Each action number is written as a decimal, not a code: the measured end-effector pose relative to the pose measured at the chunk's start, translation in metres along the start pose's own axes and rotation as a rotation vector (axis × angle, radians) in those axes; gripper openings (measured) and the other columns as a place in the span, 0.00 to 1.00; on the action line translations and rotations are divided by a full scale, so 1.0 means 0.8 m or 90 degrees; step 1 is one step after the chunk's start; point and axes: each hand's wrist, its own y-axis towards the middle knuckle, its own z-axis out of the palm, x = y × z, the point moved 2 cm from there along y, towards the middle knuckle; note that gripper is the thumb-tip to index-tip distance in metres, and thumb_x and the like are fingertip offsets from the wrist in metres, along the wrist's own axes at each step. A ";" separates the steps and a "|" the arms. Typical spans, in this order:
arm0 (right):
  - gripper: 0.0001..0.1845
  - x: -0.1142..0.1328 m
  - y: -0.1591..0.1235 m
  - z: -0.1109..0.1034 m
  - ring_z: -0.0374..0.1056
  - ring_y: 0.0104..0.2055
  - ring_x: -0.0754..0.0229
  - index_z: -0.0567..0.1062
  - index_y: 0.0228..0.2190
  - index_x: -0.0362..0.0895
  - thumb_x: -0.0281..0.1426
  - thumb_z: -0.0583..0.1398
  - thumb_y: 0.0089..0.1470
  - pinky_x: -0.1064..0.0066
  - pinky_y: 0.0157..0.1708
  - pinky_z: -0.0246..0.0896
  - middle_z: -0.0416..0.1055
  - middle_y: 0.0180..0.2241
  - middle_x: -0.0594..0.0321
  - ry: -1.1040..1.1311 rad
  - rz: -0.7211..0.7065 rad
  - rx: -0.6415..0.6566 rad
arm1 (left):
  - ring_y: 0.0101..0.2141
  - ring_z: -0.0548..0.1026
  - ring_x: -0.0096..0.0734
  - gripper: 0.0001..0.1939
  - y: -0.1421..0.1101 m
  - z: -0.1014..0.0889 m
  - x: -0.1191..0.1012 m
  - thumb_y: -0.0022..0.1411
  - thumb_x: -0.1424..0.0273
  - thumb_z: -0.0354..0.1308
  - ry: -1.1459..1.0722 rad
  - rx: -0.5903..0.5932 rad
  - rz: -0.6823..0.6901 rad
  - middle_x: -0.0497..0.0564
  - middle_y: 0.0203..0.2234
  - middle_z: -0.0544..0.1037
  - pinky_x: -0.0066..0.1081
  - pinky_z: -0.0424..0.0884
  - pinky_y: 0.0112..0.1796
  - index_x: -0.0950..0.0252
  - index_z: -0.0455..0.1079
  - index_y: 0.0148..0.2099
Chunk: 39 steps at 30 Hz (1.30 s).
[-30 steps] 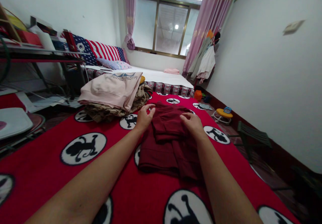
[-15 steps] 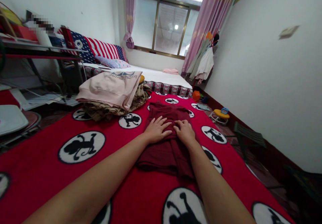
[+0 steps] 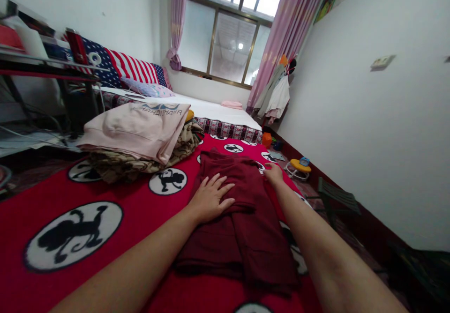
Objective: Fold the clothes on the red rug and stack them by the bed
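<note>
A maroon garment (image 3: 232, 228), which looks like a folded sweatshirt, lies on a red blanket (image 3: 140, 238) with black-and-white round figures. Flat on its upper part rests my left hand (image 3: 213, 198), open with the fingers spread. My right hand (image 3: 274, 175) is at the garment's far right edge, off its middle, fingers stretched leftward and nothing visible in them. Whether its fingertips touch the cloth I cannot tell. To the left, a folded pale pink sweatshirt (image 3: 137, 128) with lettering tops a pile of brown patterned cloth (image 3: 123, 165).
Behind the blanket stands a bed (image 3: 207, 100) with a white sheet, a patterned pillow (image 3: 149, 88) and a small pink folded cloth (image 3: 232, 104). A cluttered desk (image 3: 52, 64) is at left. A yellow-topped stool (image 3: 300, 165) and a dark folding stool (image 3: 337, 193) stand at right.
My right hand has lifted off the middle of the garment and moved right to its far edge. My left hand stays on the cloth. The view has shifted slightly.
</note>
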 end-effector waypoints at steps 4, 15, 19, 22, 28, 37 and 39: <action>0.10 -0.018 0.028 0.010 0.66 0.20 0.67 0.78 0.27 0.40 0.20 0.65 0.36 0.72 0.29 0.68 0.69 0.15 0.72 -0.082 0.012 0.020 | 0.67 0.50 0.47 0.29 -0.001 0.002 0.001 0.66 0.48 0.45 -0.007 -0.004 0.000 0.51 0.66 0.59 0.54 0.45 0.64 0.50 0.61 0.65; 0.08 0.016 0.084 0.040 0.72 0.49 0.50 0.79 0.19 0.45 0.21 0.61 0.36 0.62 0.52 0.62 0.79 0.31 0.58 -0.259 -0.085 -0.086 | 0.68 0.48 0.48 0.30 -0.001 0.003 -0.002 0.66 0.47 0.44 -0.012 0.009 -0.013 0.50 0.67 0.56 0.56 0.43 0.64 0.49 0.59 0.66; 0.07 0.004 0.070 0.066 0.70 0.52 0.45 0.77 0.18 0.45 0.21 0.63 0.35 0.55 0.55 0.59 0.79 0.34 0.53 -0.302 -0.070 -0.095 | 0.67 0.48 0.48 0.31 -0.002 0.002 -0.002 0.66 0.46 0.42 -0.015 -0.001 -0.011 0.50 0.67 0.56 0.55 0.44 0.64 0.49 0.59 0.66; 0.06 0.000 0.059 0.076 0.70 0.52 0.43 0.77 0.18 0.44 0.21 0.64 0.36 0.51 0.55 0.59 0.78 0.35 0.49 -0.335 -0.059 -0.088 | 0.67 0.48 0.48 0.31 -0.002 0.001 -0.002 0.66 0.46 0.42 -0.011 0.000 -0.011 0.49 0.67 0.56 0.54 0.45 0.64 0.49 0.59 0.66; 0.16 0.046 0.049 0.075 0.68 0.54 0.48 0.80 0.36 0.44 0.20 0.65 0.41 0.58 0.54 0.62 0.74 0.47 0.52 -0.362 -0.120 0.011 | 0.67 0.49 0.48 0.31 -0.001 0.003 -0.003 0.66 0.47 0.43 0.007 -0.006 -0.009 0.51 0.66 0.58 0.55 0.45 0.64 0.51 0.60 0.66; 0.25 0.038 -0.029 0.105 0.72 0.40 0.59 0.77 0.43 0.41 0.28 0.71 0.39 0.68 0.43 0.67 0.77 0.42 0.57 -0.205 -0.213 0.349 | 0.66 0.51 0.53 0.30 0.002 0.000 -0.004 0.65 0.54 0.53 -0.010 -0.067 0.020 0.61 0.67 0.54 0.56 0.50 0.62 0.61 0.61 0.65; 0.17 0.028 -0.043 0.104 0.72 0.40 0.58 0.77 0.38 0.39 0.30 0.68 0.43 0.67 0.45 0.65 0.77 0.39 0.57 -0.223 -0.243 0.247 | 0.64 0.55 0.50 0.27 -0.002 -0.010 -0.008 0.63 0.60 0.58 -0.073 -0.138 0.071 0.62 0.65 0.57 0.50 0.55 0.61 0.64 0.64 0.62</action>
